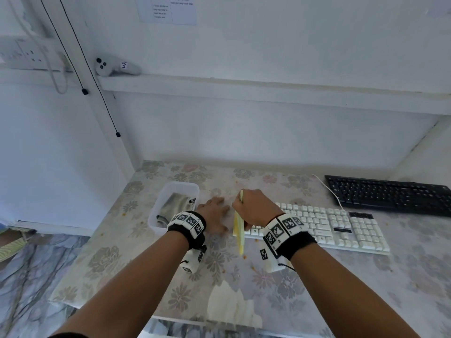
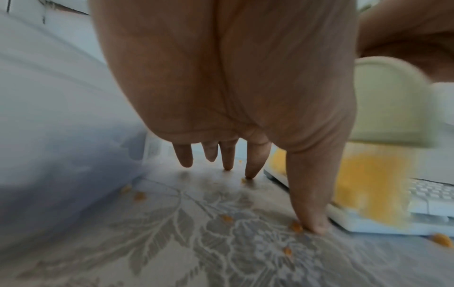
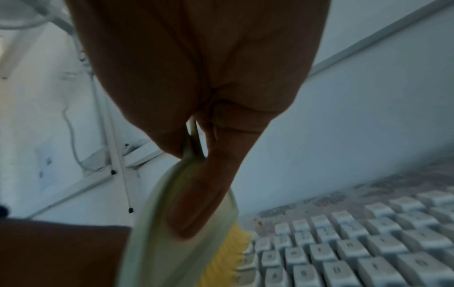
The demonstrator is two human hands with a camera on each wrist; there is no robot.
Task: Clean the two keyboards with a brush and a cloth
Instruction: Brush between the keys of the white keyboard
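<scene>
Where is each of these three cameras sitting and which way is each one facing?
Head: worn on the head, looking down at the table; both forearms, left hand and right hand show.
Left wrist: looks along the palm at fingertips touching the tablecloth.
Right wrist: looks along the hand gripping the brush at the white keyboard.
Shared: brush and white keyboard appear in all three.
</scene>
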